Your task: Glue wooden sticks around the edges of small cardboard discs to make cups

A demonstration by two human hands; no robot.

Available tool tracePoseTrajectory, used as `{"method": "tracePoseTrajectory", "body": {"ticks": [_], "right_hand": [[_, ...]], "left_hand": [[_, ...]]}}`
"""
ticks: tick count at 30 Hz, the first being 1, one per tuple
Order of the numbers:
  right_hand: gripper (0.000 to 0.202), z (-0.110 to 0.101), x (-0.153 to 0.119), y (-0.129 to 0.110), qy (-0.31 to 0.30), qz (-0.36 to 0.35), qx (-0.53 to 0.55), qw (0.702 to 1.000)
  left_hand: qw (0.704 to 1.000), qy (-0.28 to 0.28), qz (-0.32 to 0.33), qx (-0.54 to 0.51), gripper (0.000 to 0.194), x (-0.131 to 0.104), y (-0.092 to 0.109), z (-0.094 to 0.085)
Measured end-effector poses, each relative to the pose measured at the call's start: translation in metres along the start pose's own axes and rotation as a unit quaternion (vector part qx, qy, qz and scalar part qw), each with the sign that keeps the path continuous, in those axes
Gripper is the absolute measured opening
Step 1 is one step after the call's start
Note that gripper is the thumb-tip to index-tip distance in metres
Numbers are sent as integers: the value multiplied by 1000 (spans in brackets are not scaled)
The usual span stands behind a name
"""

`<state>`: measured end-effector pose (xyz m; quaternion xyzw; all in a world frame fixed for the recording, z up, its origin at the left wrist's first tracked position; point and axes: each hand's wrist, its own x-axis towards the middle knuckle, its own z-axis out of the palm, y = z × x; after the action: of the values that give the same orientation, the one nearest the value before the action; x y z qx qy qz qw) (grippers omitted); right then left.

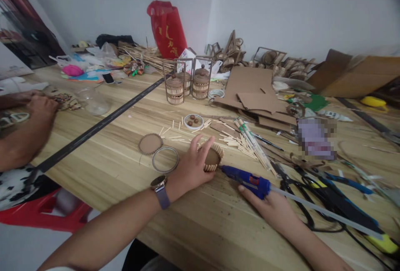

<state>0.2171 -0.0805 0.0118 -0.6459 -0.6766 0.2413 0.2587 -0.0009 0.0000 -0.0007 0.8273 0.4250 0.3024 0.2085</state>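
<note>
My left hand is closed round the left side of a small round basket, its wall made of short upright sticks around a brown cardboard base. My right hand grips a blue hot glue gun, with a long clear glue stick coming out of its back. The gun's nozzle is at the basket's right side; I cannot tell whether it touches. Left of my left hand lie a roll of tape and a cardboard disc with a dark rim. Short cut sticks are scattered beyond the basket.
Scissors, a yellow-black tool and blue-handled pliers lie at the right. Finished lidded baskets stand farther back near cardboard sheets. Another person's hands are at the left. A red bag leans at the wall.
</note>
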Motion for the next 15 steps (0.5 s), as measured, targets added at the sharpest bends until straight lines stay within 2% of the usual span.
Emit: {"method": "tracePoseTrajectory", "body": {"ticks": [4, 7, 9, 11, 14, 15], "right_hand": [[43, -16, 1, 5, -48, 18, 52, 997], [48, -35, 0, 11, -143, 54, 105, 983], [51, -46, 0, 13, -223, 83, 133, 962], [55, -52, -1, 12, -273, 114, 144, 944], [58, -56, 0, 11, -282, 141, 91, 945], [58, -57, 2, 12, -251, 129, 56, 958]], "left_hand": [[1000, 5, -3, -3, 102, 0, -1, 2], [1000, 5, -1, -7, 101, 0, -2, 2], [1000, 3, -3, -10, 100, 0, -1, 2], [1000, 2, -4, -9, 99, 0, -1, 1], [1000, 3, -2, -5, 98, 0, -2, 2], [1000, 4, -2, -4, 98, 0, -2, 2]]}}
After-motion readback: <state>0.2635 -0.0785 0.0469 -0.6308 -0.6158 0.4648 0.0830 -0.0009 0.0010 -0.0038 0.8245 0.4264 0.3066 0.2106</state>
